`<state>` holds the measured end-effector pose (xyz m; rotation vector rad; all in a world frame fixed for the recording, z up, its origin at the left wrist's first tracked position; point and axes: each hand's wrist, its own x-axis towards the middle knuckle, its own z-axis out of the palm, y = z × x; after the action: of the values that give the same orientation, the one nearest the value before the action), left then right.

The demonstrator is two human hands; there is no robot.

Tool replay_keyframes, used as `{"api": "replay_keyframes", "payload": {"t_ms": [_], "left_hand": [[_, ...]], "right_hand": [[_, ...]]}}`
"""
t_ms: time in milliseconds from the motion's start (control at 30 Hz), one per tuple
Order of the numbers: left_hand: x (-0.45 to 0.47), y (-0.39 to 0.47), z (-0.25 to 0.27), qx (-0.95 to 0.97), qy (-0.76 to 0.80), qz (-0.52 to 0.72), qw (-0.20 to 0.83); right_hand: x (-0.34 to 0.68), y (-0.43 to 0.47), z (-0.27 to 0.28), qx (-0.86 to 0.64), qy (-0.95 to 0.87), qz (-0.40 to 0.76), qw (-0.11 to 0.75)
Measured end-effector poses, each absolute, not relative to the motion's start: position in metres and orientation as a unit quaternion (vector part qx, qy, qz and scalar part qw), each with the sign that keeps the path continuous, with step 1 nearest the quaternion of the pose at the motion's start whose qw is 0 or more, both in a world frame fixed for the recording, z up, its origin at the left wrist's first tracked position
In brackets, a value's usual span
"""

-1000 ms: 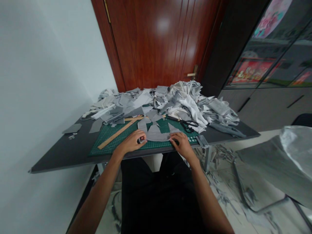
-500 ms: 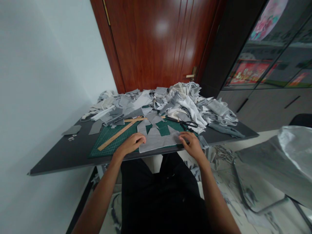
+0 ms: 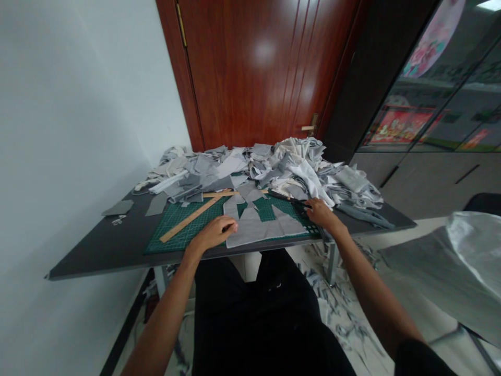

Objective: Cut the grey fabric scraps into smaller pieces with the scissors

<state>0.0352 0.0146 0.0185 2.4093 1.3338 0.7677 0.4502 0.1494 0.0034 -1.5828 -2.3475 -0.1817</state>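
A grey fabric piece (image 3: 266, 230) with pointed cut-outs along its far side lies on the green cutting mat (image 3: 188, 230), close to the table's front edge. My left hand (image 3: 215, 233) rests at the fabric's left edge, its fingers curled in against the cloth. To the right, my right hand (image 3: 323, 215) is closed around the handles of the black scissors (image 3: 287, 198). The blades point left toward the middle of the mat, and the handles are partly covered by my fingers.
Wooden rulers (image 3: 191, 219) lie across the mat. A big heap of grey and white fabric scraps (image 3: 235, 162) covers the back of the dark table (image 3: 97, 250). Small grey pieces (image 3: 118, 208) lie at the left. A silvery sheet-covered item (image 3: 450, 266) stands at the right, and scraps litter the floor.
My right hand has left the fabric's right edge, moved right and away from me, and taken hold of the scissors' handles. The left hand stays at the fabric's left edge.
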Motion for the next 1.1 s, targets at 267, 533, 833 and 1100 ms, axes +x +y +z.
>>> {"api": "replay_keyframes", "payload": {"t_ms": [267,533,833,1100], "left_hand": [[0.036,0.015,0.018,0.839,0.455,0.266,0.134],[0.034,0.015,0.015,0.841,0.451,0.267,0.132],[0.034,0.015,0.015,0.838,0.458,0.262,0.138],[0.034,0.016,0.013,0.834,0.461,0.267,0.146]], "right_hand": [[0.446,0.171,0.021,-0.544,-0.839,-0.007,0.025],[0.445,0.185,0.029,-0.525,-0.851,0.005,-0.016],[0.438,0.188,0.040,-0.512,-0.858,-0.014,-0.051],[0.443,0.184,0.050,-0.489,-0.870,0.024,-0.061]]}}
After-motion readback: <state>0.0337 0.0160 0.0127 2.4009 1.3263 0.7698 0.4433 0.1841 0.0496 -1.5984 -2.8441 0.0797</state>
